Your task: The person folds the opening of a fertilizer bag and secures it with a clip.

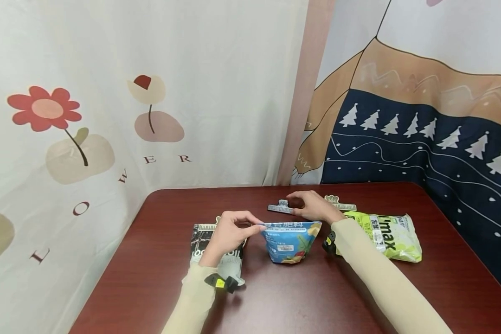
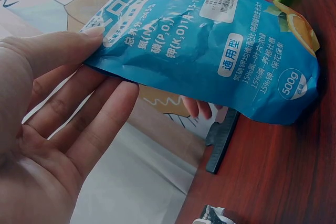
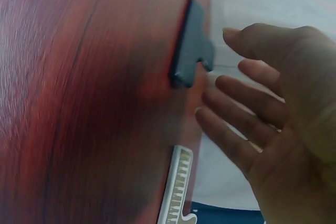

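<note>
Pinching blue pouch [image 1: 291, 242] by top: left grip [image 1: 232, 231] | spread near dark clip [image 3: 188, 48]: right grip [image 1: 314, 207]

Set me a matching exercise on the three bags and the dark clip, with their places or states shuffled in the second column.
1. Blue bag
2. Green bag
3. Black-and-white bag
4. Dark clip

A. Farthest left of the bags in the head view
B. Near the right hand, not gripped
C. Pinched at its top edge by the left hand
D. Farthest right of the bags in the head view

Pairs: 1-C, 2-D, 3-A, 4-B
</note>
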{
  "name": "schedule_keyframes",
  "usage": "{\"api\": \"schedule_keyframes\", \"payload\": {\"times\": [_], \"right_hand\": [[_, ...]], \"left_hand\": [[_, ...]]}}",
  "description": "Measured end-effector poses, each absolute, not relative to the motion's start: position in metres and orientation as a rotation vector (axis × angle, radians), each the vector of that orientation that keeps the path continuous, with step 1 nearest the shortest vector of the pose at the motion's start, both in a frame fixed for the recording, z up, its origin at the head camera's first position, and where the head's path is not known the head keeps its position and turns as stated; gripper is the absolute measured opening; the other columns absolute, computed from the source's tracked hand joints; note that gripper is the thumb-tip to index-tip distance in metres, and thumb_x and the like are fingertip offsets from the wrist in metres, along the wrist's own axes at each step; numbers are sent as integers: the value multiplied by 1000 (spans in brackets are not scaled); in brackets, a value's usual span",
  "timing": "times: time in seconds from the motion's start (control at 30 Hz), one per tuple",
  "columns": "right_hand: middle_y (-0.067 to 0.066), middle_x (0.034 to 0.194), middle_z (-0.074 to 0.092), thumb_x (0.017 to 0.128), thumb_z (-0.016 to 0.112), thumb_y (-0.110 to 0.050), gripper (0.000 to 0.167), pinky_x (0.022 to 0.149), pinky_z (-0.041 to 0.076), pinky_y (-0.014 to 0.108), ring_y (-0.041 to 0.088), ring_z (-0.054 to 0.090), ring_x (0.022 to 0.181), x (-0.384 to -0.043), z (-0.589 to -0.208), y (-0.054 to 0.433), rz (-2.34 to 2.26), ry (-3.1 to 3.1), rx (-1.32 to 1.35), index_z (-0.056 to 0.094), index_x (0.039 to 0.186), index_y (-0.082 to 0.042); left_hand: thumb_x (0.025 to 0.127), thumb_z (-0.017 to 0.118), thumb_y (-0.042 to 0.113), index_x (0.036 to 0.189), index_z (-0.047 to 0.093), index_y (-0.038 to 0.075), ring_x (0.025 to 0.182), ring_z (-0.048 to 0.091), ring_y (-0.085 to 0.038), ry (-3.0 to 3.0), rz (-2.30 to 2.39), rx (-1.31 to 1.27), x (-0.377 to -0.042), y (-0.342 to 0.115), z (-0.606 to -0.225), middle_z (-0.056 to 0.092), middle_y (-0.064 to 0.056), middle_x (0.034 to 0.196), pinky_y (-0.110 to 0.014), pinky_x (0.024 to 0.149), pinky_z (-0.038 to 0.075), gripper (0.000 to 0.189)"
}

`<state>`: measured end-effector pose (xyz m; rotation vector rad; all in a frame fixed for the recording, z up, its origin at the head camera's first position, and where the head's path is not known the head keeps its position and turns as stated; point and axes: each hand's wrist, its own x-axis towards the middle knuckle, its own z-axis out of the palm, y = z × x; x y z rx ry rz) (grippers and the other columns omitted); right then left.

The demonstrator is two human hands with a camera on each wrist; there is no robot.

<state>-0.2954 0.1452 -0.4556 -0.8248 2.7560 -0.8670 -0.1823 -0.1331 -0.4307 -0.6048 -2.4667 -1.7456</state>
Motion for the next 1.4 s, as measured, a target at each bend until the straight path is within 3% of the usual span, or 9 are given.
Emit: {"api": "schedule_keyframes", "payload": {"times": [0.23,0.57,0.8,1.03,1.27,1.4], "right_hand": [[16,143,62,96,70,-16,49,111,46,53,33,57,134,-309,-459,138,-763,2735,-854,58,142,-3],[15,135,66,96,71,-21,47,106,50,48,29,62,125,-320,-467,131,-624,2795,-858,61,140,-4],[11,121,68,94,72,-21,37,95,53,44,24,64,107,-322,-474,128,-575,2871,-939,69,127,-4],[11,112,72,93,75,-21,31,87,55,40,19,64,94,-322,-475,123,-625,2879,-896,72,118,-3],[4,88,72,89,80,-22,16,70,50,31,15,60,74,-319,-471,119,-758,2941,-789,75,97,-9],[0,78,69,89,82,-26,18,64,45,27,13,56,67,-318,-469,118,-813,2946,-755,72,82,-13]], "left_hand": [[84,86,24,89,82,16,74,72,-12,-2458,-1752,-608,-183,-135,-432,80,-5,87,-23,65,55,10],[85,85,21,89,81,14,75,72,-17,-2443,-1774,-636,-186,-134,-434,79,-7,87,-22,64,54,8],[86,85,22,89,81,14,75,72,-20,-2444,-1779,-630,-185,-133,-433,79,-7,87,-22,63,53,9],[86,85,23,89,81,15,75,72,-14,-2456,-1775,-621,-183,-134,-433,79,-6,88,-23,64,54,9],[86,84,22,89,81,16,76,72,-19,-2453,-1784,-619,-181,-133,-431,79,-6,87,-23,64,54,8],[86,84,21,89,81,14,77,72,-23,-2448,-1785,-621,-181,-134,-430,79,-8,87,-23,65,54,9]]}}
